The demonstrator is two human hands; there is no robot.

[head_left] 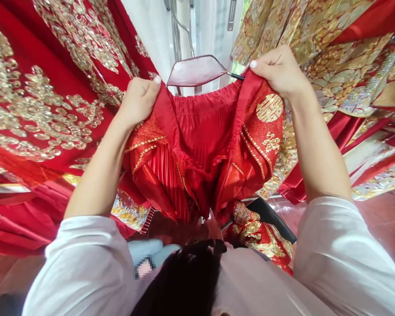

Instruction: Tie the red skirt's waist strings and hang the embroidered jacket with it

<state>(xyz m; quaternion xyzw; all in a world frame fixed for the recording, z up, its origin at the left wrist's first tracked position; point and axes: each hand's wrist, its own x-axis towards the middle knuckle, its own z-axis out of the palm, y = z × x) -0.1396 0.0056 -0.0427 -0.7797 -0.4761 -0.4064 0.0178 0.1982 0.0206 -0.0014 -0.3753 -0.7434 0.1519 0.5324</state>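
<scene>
Head view: left hand (140, 100), right hand (279, 72) grip red garment (200, 131) by gathered edge (206, 100); clothes (332, 57) crowd both sides.

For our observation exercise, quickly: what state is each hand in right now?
Left hand: closed, holding one side of the red skirt.
Right hand: closed, holding the skirt's other side.

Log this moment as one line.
left hand: grips red garment | right hand: grips its opposite side | beyond: hanger | background: gold-embellished red fabric, gold-patterned fabric
</scene>
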